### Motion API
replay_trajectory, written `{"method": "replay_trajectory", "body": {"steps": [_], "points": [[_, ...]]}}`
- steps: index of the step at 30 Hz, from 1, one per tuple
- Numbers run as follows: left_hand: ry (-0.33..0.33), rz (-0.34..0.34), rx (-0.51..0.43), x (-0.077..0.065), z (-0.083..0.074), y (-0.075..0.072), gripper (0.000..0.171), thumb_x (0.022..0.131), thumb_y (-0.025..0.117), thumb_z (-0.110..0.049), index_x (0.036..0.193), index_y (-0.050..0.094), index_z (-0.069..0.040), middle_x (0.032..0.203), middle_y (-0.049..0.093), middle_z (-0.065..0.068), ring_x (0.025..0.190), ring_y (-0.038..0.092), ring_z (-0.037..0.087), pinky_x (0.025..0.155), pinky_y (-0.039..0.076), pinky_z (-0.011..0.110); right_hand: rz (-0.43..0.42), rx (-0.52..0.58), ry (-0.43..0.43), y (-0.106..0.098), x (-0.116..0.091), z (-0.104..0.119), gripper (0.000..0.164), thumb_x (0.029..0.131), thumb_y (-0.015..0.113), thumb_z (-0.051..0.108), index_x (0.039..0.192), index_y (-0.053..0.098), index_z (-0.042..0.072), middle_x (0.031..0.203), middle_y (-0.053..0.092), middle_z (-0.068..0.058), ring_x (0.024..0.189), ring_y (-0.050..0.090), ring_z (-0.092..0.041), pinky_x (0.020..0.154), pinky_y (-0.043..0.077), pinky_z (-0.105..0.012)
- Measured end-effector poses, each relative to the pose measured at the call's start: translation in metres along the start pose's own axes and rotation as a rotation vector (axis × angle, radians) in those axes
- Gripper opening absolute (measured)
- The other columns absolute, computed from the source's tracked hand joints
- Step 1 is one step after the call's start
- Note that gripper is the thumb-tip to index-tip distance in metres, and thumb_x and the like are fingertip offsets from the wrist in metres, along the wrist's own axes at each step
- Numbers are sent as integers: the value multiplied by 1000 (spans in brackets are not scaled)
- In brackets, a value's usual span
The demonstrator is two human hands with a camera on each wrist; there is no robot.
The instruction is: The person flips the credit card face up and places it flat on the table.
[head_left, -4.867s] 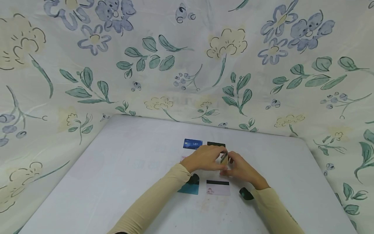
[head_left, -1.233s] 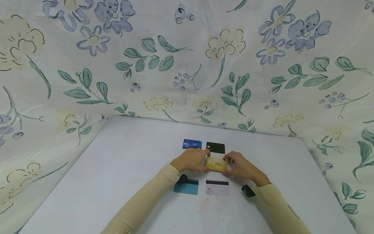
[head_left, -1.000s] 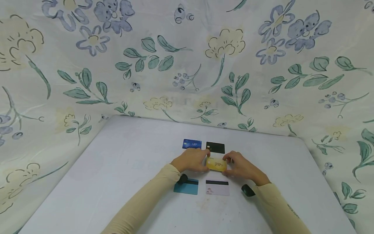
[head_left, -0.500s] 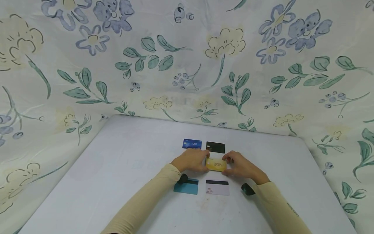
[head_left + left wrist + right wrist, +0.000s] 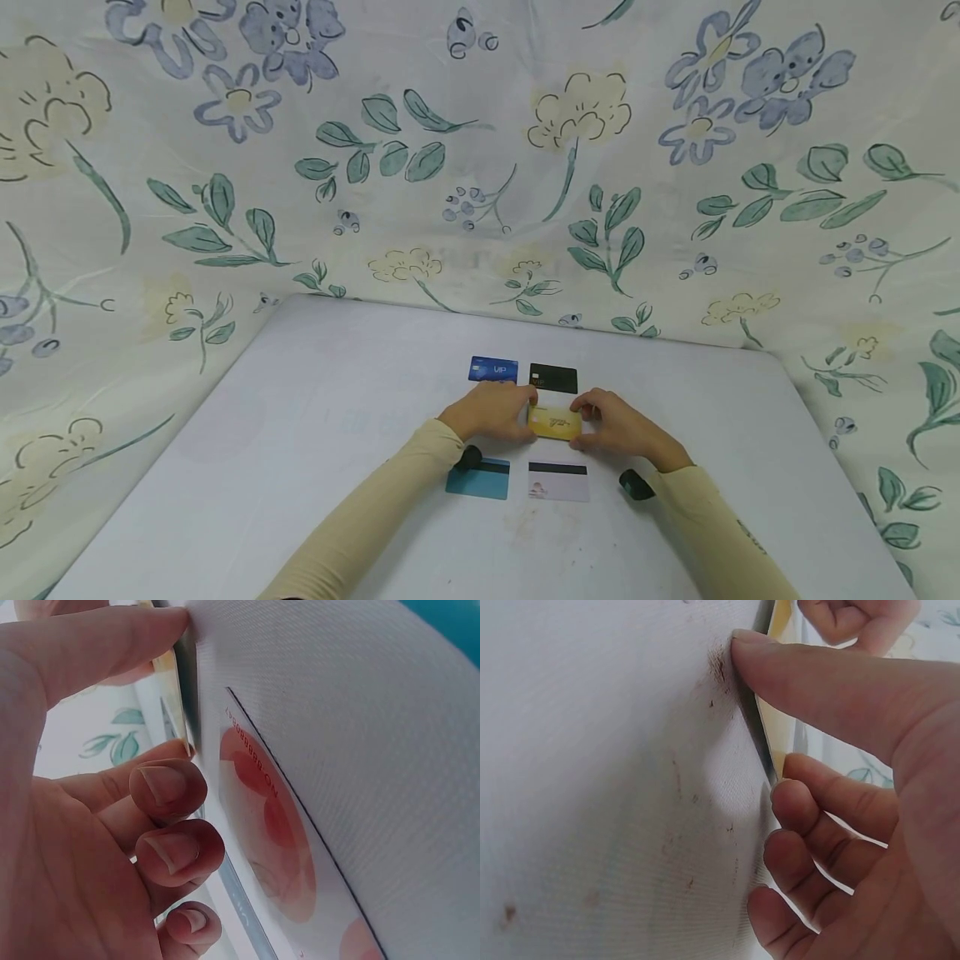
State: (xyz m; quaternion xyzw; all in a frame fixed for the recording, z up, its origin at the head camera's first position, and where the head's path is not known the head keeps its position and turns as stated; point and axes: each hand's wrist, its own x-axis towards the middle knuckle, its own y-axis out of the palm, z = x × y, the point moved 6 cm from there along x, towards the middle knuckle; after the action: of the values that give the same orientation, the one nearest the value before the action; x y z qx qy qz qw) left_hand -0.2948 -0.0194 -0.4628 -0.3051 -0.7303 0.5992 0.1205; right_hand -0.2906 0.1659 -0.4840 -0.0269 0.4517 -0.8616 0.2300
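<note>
In the head view a yellow bank card [image 5: 555, 423] is held face up between both hands, close over the white table. The left hand [image 5: 491, 410] pinches its left end, thumb on the near edge and index finger at the far corner. The right hand [image 5: 621, 429] holds its right end the same way. The left wrist view shows the card edge-on [image 5: 174, 697], the other fingers loosely bent. Below these fingers lies a white card with a red oval print [image 5: 266, 825], hidden by the left hand in the head view.
Behind the hands lie a blue VIP card [image 5: 493, 368] and a black card [image 5: 553, 377]. Nearer are a teal card [image 5: 477, 480] and a pale pink card [image 5: 558, 483], both with dark stripes. A floral cloth [image 5: 480, 167] hangs past the table's [image 5: 337, 400] far edge.
About five seconds ago the card stood tilted on edge between the hands, a little farther right. It has since come down flat, and over the last second the hands hardly move.
</note>
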Motion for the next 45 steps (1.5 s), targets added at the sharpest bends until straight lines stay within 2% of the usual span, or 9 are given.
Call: {"method": "replay_trajectory", "body": {"steps": [3, 16, 25, 35, 41, 45], "points": [[-2, -6, 2, 0, 0, 0, 53, 88, 74, -45, 132, 63, -19, 110, 73, 1, 88, 58, 14, 87, 57, 35, -3, 0, -26, 0, -1, 1, 49, 81, 89, 22, 121, 65, 4, 100, 57, -4, 97, 52, -19, 86, 48, -33], [-16, 1, -13, -1, 2, 1, 54, 88, 74, -48, 133, 63, -20, 107, 72, 1, 88, 57, 15, 87, 56, 36, -7, 7, -11, 1, 0, -1, 49, 81, 89, 22, 121, 66, 4, 99, 57, -4, 97, 52, -18, 86, 48, -33], [-13, -10, -22, -3, 2, 0, 52, 88, 74, -47, 133, 63, -21, 96, 67, -1, 84, 55, 15, 76, 51, 30, -10, 17, -7, 1, -1, 0, 49, 80, 90, 21, 120, 66, 5, 100, 57, -4, 96, 51, -18, 85, 48, -32], [-26, -13, -38, -3, 4, 3, 53, 89, 73, -47, 133, 62, -22, 95, 67, -3, 84, 56, 15, 77, 51, 29, -20, 14, 19, 1, 0, -2, 49, 80, 90, 22, 121, 67, 7, 101, 58, -3, 97, 52, -18, 86, 49, -32], [-42, -16, -42, -3, 6, 4, 55, 89, 72, -50, 137, 61, -23, 102, 69, -3, 87, 57, 14, 82, 54, 32, -36, 0, 7, 0, -1, 2, 50, 81, 89, 21, 122, 67, 7, 101, 58, -4, 96, 52, -18, 85, 49, -32], [-32, -39, -50, -4, 9, 0, 57, 90, 73, -50, 137, 61, -21, 93, 66, -3, 80, 57, 13, 74, 51, 29, -63, -4, -8, -2, -2, 5, 51, 82, 88, 24, 125, 66, 7, 102, 58, -3, 98, 52, -19, 86, 50, -33]]}}
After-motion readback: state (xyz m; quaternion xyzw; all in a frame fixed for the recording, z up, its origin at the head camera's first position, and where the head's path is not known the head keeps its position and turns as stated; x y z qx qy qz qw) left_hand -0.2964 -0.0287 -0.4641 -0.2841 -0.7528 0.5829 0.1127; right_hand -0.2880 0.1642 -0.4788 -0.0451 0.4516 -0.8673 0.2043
